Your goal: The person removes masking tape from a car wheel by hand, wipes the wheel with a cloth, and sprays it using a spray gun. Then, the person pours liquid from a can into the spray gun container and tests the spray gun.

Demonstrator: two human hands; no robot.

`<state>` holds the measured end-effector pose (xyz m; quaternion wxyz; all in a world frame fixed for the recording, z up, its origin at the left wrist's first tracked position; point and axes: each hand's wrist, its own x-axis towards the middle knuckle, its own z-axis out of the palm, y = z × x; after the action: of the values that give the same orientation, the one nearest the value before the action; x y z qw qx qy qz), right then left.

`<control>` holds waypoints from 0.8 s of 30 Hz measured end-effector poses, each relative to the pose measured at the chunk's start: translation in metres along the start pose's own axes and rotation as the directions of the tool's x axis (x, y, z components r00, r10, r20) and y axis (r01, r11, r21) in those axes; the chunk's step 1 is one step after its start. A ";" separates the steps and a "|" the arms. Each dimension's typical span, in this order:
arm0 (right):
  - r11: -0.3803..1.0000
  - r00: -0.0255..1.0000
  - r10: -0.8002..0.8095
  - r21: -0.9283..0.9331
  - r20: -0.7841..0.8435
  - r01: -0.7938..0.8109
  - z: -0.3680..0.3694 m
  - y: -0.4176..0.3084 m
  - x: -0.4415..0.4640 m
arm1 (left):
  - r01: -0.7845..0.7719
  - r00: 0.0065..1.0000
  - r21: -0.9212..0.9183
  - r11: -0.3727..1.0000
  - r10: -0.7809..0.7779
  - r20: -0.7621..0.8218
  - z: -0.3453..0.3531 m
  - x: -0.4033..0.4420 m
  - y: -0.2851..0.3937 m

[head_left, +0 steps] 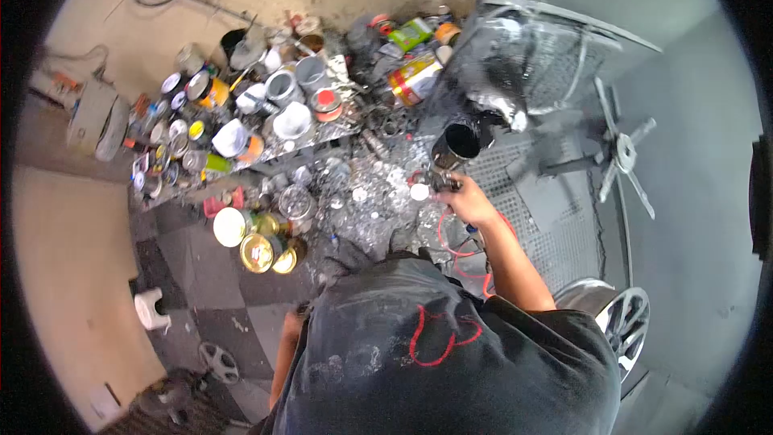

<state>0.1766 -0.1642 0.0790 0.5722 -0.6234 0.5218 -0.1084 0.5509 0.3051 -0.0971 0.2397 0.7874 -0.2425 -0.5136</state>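
My right hand (467, 200) is closed around the handle of a dark spray gun (441, 182), held out in front of my body. Just beyond it, a black cup (456, 147) with an open top appears in line with the gun; I cannot tell whether the two are joined. A white round piece (419, 192) shows at the gun's left side. The red hose (452, 248) hangs in loops below my hand. My left arm hangs at my side, and my left hand (299, 312) is mostly hidden by my black shirt, its fingers not readable.
A cluttered bench (314, 142) holds several paint cans and cups. Below it, gold-coloured tins (258, 253) stand on the checkered floor. At right are a spoked stand (625, 153) and a wheel rim (628, 326). A white stool (151, 308) sits left.
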 end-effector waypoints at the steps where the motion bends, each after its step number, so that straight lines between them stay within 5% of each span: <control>1: 1.000 0.999 -0.031 -0.006 -0.019 0.031 0.013 -0.004 0.014 | 0.013 1.000 0.074 0.997 -0.012 -0.010 0.004 -0.011 0.007; 3: 0.996 0.996 -0.088 -0.028 -0.016 0.087 0.043 0.016 0.040 | 0.131 0.991 0.193 0.972 -0.128 -0.028 0.005 -0.029 0.011; 5: 0.999 0.995 -0.038 -0.007 0.089 0.039 0.072 0.006 0.048 | 0.088 0.992 0.230 0.969 -0.107 0.068 0.009 -0.026 -0.011; 6: 0.989 0.983 -0.138 -0.036 0.124 0.144 0.092 0.001 0.050 | 0.033 0.997 0.164 0.986 -0.021 -0.075 0.016 -0.028 0.007; 8: 0.956 0.966 -0.198 -0.184 0.166 0.228 0.124 -0.042 0.038 | 0.127 0.979 0.032 0.991 -0.120 -0.166 0.006 -0.049 0.110; 10: 0.946 0.916 -0.270 -0.094 0.298 0.309 0.183 -0.014 0.069 | -0.176 0.953 -0.031 0.984 0.163 -0.257 0.006 -0.041 0.138; 12: 0.955 0.869 -0.246 -0.048 0.429 0.294 0.231 -0.027 0.077 | -0.244 0.951 -0.276 0.930 0.173 -0.258 0.004 -0.045 0.197; 17: 0.923 0.682 -0.226 -0.071 0.695 0.378 0.358 -0.111 0.055 | -0.395 0.916 -0.749 0.532 0.158 -0.370 0.026 0.038 0.173; 18: 0.873 0.619 -0.349 0.004 0.704 0.488 0.385 -0.117 0.054 | -0.349 0.937 -0.911 0.218 0.079 -0.340 0.019 0.037 0.185; 21: 0.738 0.419 -0.160 -0.173 0.894 0.653 0.430 -0.165 0.049 | -0.511 0.858 -0.860 0.009 0.069 -0.509 0.002 0.065 0.152; 22: 0.656 0.328 -0.133 -0.164 0.935 0.736 0.439 -0.168 0.053 | -0.445 0.890 -0.842 -0.305 -0.047 -0.453 -0.011 0.062 0.150; 23: 0.573 0.235 -0.094 -0.140 0.968 0.807 0.452 -0.171 0.062 | -0.487 0.871 -0.866 -0.116 -0.133 -0.473 -0.020 0.066 0.137; 24: 0.648 0.134 0.028 -0.120 0.991 0.752 0.470 -0.177 0.078 | -0.533 0.839 -0.845 -0.039 -0.154 -0.522 -0.031 0.070 0.119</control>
<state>0.6476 0.0218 0.0384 0.4718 -0.8135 -0.1207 0.3180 0.5885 0.1735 -0.0601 0.8452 0.4316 0.1486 -0.2780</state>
